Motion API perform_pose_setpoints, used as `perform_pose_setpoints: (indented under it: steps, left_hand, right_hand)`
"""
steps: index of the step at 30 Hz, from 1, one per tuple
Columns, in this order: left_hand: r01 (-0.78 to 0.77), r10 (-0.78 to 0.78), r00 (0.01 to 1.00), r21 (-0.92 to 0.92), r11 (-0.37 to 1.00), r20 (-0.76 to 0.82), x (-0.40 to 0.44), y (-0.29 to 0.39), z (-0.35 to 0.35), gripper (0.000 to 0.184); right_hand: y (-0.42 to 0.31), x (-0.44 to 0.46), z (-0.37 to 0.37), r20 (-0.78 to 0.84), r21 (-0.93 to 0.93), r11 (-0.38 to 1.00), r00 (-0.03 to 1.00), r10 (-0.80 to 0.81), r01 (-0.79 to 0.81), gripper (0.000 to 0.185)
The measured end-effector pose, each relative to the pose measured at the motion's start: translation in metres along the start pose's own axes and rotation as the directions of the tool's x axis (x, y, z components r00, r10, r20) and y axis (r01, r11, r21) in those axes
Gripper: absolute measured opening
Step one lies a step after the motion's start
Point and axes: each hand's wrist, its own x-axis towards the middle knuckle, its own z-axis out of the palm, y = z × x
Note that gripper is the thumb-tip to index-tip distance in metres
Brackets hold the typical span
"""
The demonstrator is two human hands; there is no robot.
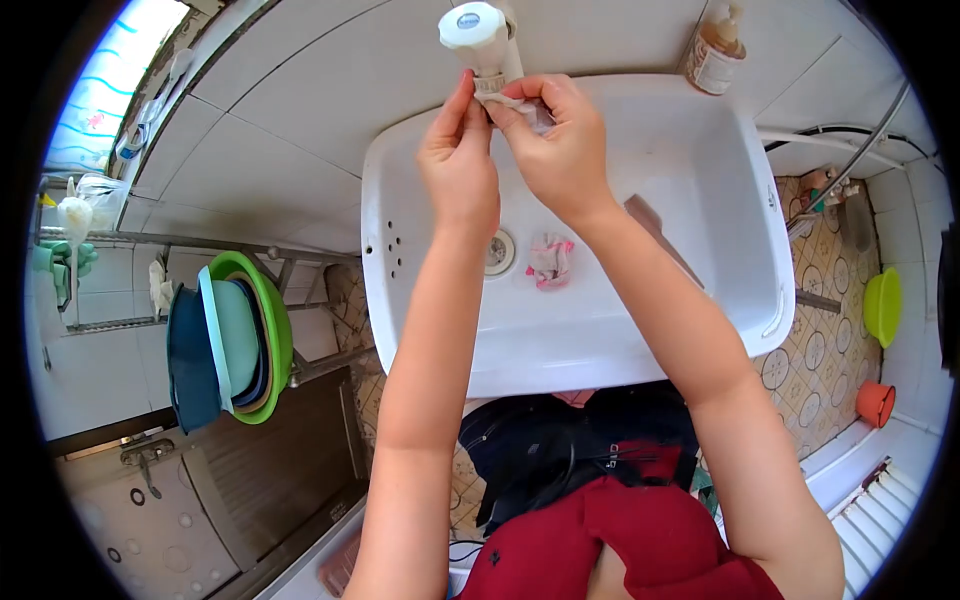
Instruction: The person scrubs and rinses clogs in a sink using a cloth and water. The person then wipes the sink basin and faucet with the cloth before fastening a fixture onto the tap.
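Both my hands are raised under the white tap (473,28) at the back of the sink. A small white cloth (497,99), crumpled and wet-looking, is pinched between them. My left hand (460,170) grips its left side, the thumb and fingers close together. On the right, my right hand (560,150) holds the other side between thumb and bent fingers. Part of the cloth is hidden by my fingers. Below, a small pink-and-white crumpled cloth (549,262) lies in the white sink (600,345), right of the drain (499,253).
A flat brownish-grey piece (660,235) leans inside the sink, partly behind my right forearm. A soap pump bottle (715,52) stands on the back right corner. Stacked basins (235,340) hang at left. A green basin (882,307) and red bucket (876,403) are at right.
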Motion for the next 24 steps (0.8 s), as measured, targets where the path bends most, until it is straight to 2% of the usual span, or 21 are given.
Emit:
perform_pose_setpoints:
  steps: [3, 6, 9, 12, 15, 21, 24]
  left_hand:
    - [-0.037, 0.037, 0.999, -0.057, 0.998, 0.006, 0.002, -0.009, -0.003, 0.032]
    - [0.005, -0.005, 1.000, -0.011, 1.000, 0.013, -0.001, -0.005, -0.003, 0.032]
    - [-0.011, 0.012, 1.000, 0.056, 0.998, -0.014, 0.003, -0.007, -0.004, 0.033]
    - [0.002, -0.001, 1.000, 0.064, 0.998, -0.028, 0.003, -0.013, -0.005, 0.032]
    - [0.015, -0.015, 1.000, 0.004, 1.000, -0.022, -0.003, -0.005, 0.000, 0.032]
    - [-0.006, 0.006, 1.000, 0.043, 0.999, -0.012, 0.002, -0.010, -0.003, 0.034]
    - [0.016, -0.015, 1.000, 0.029, 0.999, -0.015, -0.002, -0.009, -0.004, 0.034]
  right_hand:
    - [-0.006, 0.012, 0.005, -0.060, -0.123, 0.987, 0.992, -0.114, 0.106, 0.018]
    - [-0.009, 0.014, 0.009, -0.100, -0.009, 0.997, 0.992, -0.080, 0.079, 0.019]
    - [0.002, -0.009, 0.007, -0.045, -0.071, 0.996, 0.997, -0.066, 0.063, 0.021]
    - [0.000, -0.002, 0.010, -0.104, -0.108, 0.988, 0.987, -0.123, 0.112, 0.018]
    - [-0.010, 0.006, 0.014, -0.129, -0.010, 1.000, 0.992, 0.008, -0.010, 0.019]
    - [0.000, -0.009, 0.012, -0.094, 0.006, 0.993, 0.988, 0.120, -0.120, 0.023]
    - [-0.009, 0.004, 0.011, -0.098, 0.154, 0.959, 0.963, 0.253, -0.236, 0.026]
